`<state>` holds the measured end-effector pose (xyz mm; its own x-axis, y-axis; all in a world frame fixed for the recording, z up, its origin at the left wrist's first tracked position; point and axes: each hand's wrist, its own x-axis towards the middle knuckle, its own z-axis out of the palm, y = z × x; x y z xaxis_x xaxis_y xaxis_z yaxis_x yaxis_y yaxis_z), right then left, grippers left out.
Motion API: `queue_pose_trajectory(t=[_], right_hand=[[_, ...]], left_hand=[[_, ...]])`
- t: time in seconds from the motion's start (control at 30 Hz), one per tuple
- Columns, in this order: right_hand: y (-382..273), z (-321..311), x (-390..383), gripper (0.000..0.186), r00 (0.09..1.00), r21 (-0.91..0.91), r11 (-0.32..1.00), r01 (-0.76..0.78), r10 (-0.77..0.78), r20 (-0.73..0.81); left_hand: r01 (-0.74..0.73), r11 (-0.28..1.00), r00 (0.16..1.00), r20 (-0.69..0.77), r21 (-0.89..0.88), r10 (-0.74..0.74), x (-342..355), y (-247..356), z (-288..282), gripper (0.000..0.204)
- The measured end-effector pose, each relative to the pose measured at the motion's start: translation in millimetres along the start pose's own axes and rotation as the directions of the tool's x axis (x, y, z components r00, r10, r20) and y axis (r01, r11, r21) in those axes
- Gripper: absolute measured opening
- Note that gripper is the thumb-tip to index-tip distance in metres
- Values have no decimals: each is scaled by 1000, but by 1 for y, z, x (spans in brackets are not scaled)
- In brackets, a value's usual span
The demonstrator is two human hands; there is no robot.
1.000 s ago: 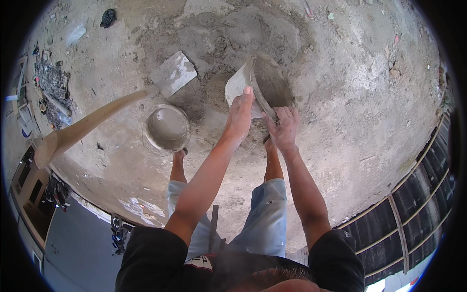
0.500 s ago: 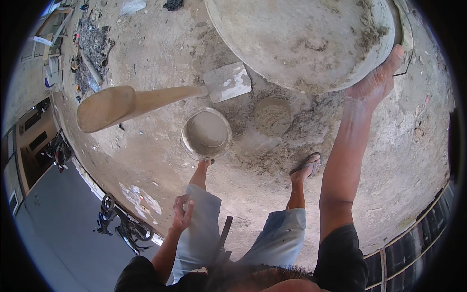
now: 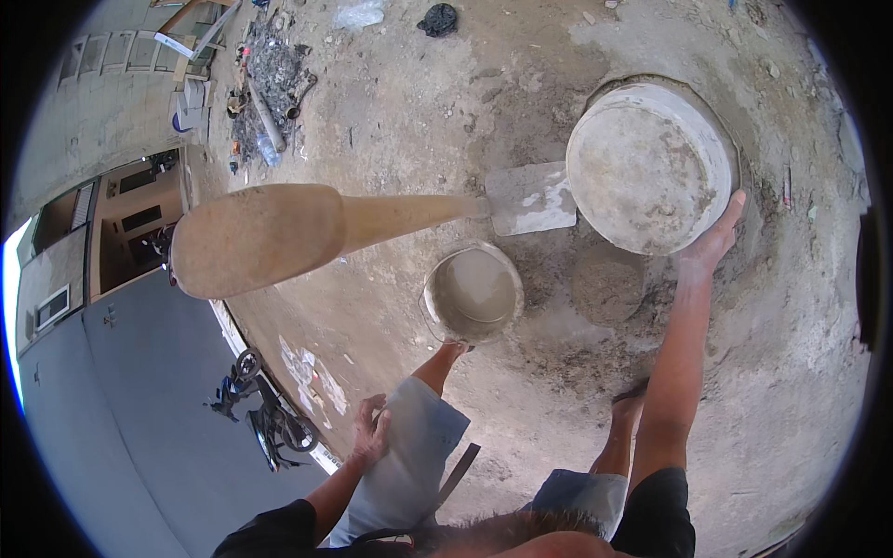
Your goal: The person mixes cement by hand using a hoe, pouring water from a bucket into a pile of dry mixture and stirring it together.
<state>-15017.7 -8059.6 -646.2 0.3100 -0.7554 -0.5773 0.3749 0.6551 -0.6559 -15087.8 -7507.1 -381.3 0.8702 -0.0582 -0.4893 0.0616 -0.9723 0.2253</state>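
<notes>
On dusty ground (image 3: 419, 112), one wooden-handled tool (image 3: 377, 219), two buckets (image 3: 460, 327) — right hand (image 3: 714, 244) gripping the paler bucket (image 3: 649, 167) (left hand (image 3: 371, 433) half open, empty).

Ground (image 3: 400, 121): bright, even daylight reaches me here, with soft, weak shadows.
Big pail (image 3: 642, 167): its base comes through pale, stains readable to me.
Small pail (image 3: 476, 290): dimmer on the left inner wall, paler toward the right.
Handle (image 3: 265, 242): looms close to my lens, its near end slightly soft.
Hair (image 3: 535, 528): hazy along the bottom.
Left edge: a sliver of glare blows out to white, fringed blue.
Motorbike (image 3: 265, 414): dark, so I lose its fine detail.
Rim: fisheye bends straight lines; my corners go black.
</notes>
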Motion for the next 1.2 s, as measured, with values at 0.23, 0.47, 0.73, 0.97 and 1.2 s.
queue_pose_trajectory(t=[0.23, 0.47, 0.73, 0.97, 1.2], right_hand=[[33, -31, 34, 70, 988, -147, 982, -120, 103, -118], [64, -45, 18, 74, 978, -380, 924, -50, -32, -206], [45, -36, 23, 73, 969, -73, 969, -236, 240, 53], [51, -80, 17, 77, 880, -115, 993, -29, -29, -475], [-149, -182, -70, 51, 889, -846, 528, -73, -350, -296]], left_hand=[[14, 999, 1000, 24, -33, -13, 9, 6, 14, 49], [75, 997, 997, 33, 0, -75, -4, 13, 8, 50], [27, 998, 992, 123, -63, -19, 10, 15, 8, 53], [64, 996, 994, 89, -62, -58, 0, 0, 30, 55], [132, 991, 983, 135, -28, -127, -6, 3, 32, 55]])
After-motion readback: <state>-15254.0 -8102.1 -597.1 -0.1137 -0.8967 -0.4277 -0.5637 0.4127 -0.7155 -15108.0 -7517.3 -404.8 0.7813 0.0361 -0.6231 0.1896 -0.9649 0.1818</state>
